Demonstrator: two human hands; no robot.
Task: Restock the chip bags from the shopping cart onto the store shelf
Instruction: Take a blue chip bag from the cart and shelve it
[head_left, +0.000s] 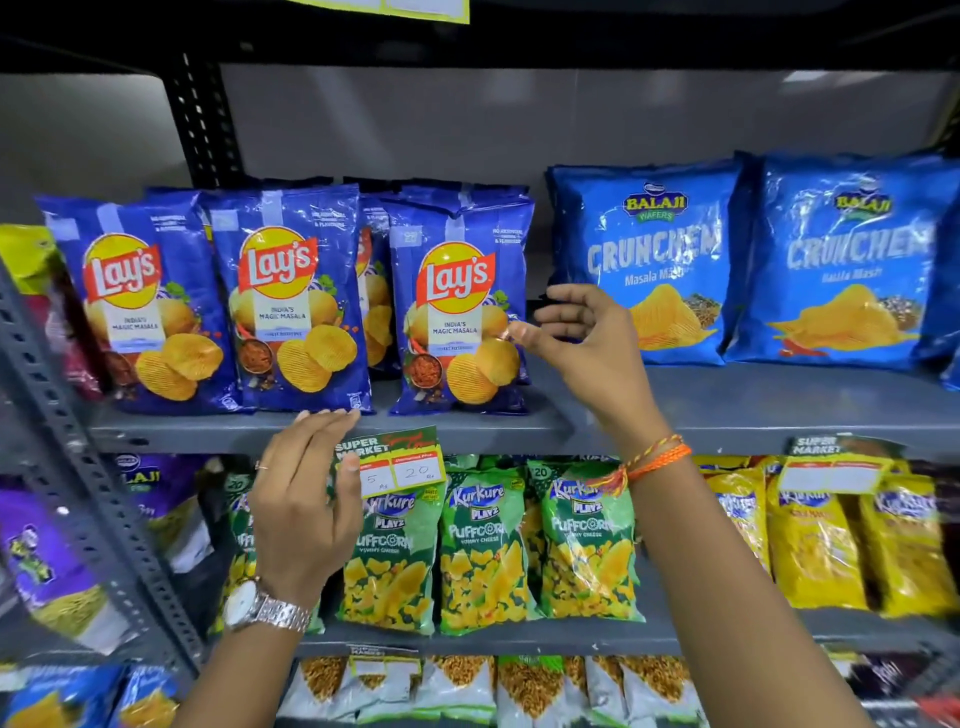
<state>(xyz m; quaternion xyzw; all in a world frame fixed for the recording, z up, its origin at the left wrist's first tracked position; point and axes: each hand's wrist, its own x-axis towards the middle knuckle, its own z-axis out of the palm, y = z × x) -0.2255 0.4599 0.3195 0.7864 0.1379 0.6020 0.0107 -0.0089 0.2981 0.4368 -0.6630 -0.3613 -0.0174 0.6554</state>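
Three rows of dark blue Lay's chip bags stand upright on the grey shelf: a left bag, a middle bag and a right bag, with more bags behind them. My right hand hovers just right of the right bag with fingers spread; its thumb tip is at that bag's right edge. My left hand, wearing a watch, is below the shelf's front edge, under the middle bag, fingers apart and holding nothing. The shopping cart is not in view.
Two light blue Balaji Crunchem bags fill the shelf's right side. Green Kurkure Puffcorn bags and yellow bags stand on the shelf below. A price tag hangs on the shelf edge. A perforated metal upright runs down the left.
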